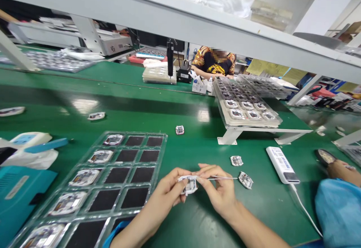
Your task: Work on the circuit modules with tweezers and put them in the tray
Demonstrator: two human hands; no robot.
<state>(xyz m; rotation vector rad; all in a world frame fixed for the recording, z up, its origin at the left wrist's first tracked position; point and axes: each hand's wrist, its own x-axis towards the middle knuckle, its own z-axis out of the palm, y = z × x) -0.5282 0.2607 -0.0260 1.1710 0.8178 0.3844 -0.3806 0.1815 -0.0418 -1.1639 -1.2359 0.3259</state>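
The left hand [166,189] is curled nearly closed, grasping a small white circuit module [188,184] between thumb and fingers. The right hand [217,189], half closed, pinches a thin white strip [222,178], one end of which meets the module. Both hands are over the green tabletop [180,154], just beside a clear plastic tray [132,132] holding more modules in some compartments. Another module [245,180] lies just past the strip's far end.
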